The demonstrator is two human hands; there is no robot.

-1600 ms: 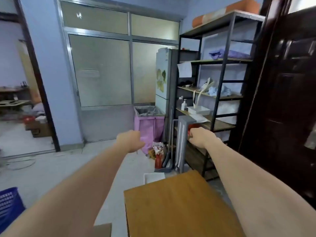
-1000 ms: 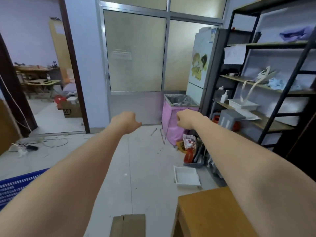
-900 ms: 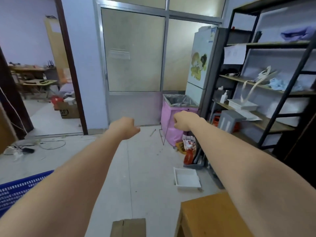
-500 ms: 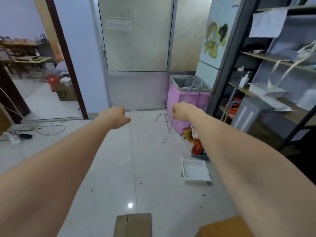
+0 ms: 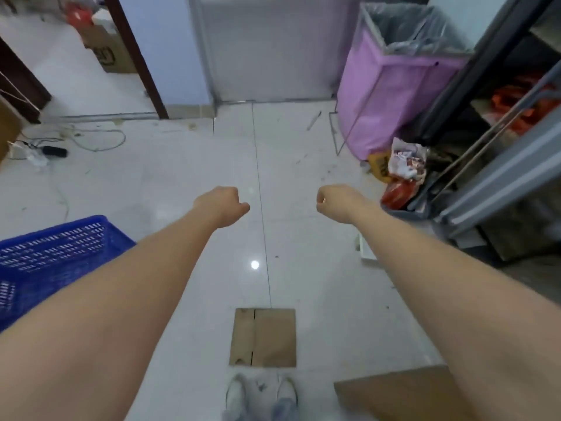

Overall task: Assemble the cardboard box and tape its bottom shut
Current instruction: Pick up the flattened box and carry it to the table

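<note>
While both my arms reach out, my left hand point(image 5: 223, 205) and right hand point(image 5: 335, 202) are curled in fists, holding nothing. The flat brown cardboard box point(image 5: 263, 337) lies on the floor by my shoes point(image 5: 261, 396), below and between both hands, equally near.

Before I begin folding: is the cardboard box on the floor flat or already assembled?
Flat. The cardboard box lies as one thin sheet on the floor, showing no raised walls.
</note>
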